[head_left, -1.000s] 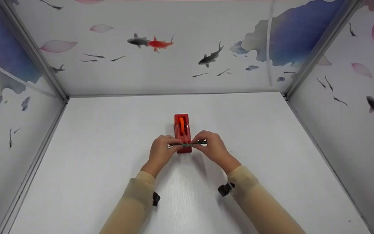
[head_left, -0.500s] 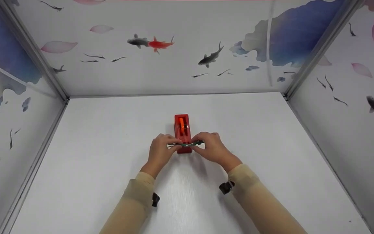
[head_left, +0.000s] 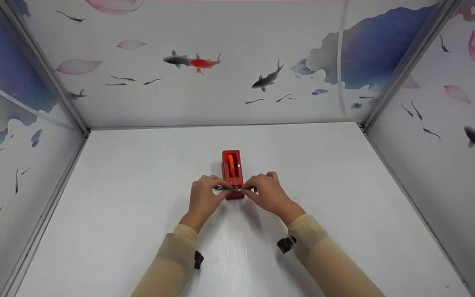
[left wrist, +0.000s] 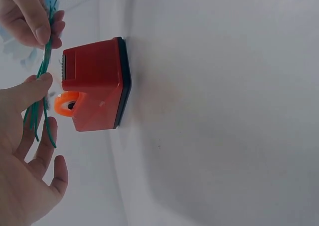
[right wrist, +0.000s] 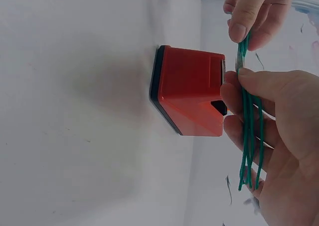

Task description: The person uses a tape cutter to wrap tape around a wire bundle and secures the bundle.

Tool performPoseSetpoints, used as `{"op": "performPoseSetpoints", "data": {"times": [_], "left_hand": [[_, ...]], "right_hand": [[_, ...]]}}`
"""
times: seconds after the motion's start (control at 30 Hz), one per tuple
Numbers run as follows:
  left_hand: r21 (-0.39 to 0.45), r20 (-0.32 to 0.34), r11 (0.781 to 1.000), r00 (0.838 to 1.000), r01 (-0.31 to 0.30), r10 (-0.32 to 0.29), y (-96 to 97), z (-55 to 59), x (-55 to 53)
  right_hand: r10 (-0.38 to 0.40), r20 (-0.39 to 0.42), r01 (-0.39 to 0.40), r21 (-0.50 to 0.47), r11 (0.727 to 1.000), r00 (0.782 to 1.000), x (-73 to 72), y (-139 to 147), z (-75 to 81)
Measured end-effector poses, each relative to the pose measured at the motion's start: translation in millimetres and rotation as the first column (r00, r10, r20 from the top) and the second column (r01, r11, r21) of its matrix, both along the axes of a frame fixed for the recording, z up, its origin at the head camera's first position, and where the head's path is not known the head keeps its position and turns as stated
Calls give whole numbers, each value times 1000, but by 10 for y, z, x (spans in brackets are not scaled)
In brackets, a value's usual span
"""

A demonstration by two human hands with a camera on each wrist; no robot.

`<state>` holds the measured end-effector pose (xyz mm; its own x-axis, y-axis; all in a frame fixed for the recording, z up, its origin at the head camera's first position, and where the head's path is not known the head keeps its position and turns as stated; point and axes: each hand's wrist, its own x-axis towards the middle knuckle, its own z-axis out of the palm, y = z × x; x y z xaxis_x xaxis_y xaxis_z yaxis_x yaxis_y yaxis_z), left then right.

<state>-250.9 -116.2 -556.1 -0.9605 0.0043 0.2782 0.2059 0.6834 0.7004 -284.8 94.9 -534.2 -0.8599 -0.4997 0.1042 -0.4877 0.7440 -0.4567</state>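
Between both hands, a thin bundle of green wires is held crosswise just above the near end of a red tape dispenser. What looks like clear tape wraps the middle of the bundle. My left hand pinches one side between thumb and fingers, and loose strands hang past its fingers in the left wrist view. On the other side, my right hand pinches the bundle the same way, its thumb lying along the strands. The dispenser stands upright with an orange roll core in it.
A white tabletop lies under the hands. White panels with painted fish and petals close it in at the back, left and right. Small black cameras are strapped at both wrists.
The head view has tipped up slightly, so everything sits lower in it. Both hands keep pinching the wire bundle; the right hand's fingers have shifted a little, and less of the bundle's right end shows.
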Motion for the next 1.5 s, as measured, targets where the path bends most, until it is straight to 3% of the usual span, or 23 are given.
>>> {"op": "performPoseSetpoints", "data": {"times": [0.13,0.33,0.63,0.77,1.03,1.5], "left_hand": [[15,-11,1000,1000,5,-5,12,23,1],[28,29,1000,1000,9,-10,10,51,6],[9,179,999,983,41,-42,6,93,-13],[-14,215,998,975,67,-62,4,104,-9],[-18,177,997,981,78,-73,19,91,2],[-29,130,999,991,44,-40,5,87,9]], "right_hand": [[-22,-28,22,10,1000,999,5,3,8],[-25,-67,27,30,999,997,42,-7,12],[-43,-228,59,64,996,973,71,-7,35],[-61,-274,80,60,995,960,85,-7,22],[-102,-297,122,49,991,949,126,-29,-11],[-134,-236,155,72,985,962,138,-71,70]]}}
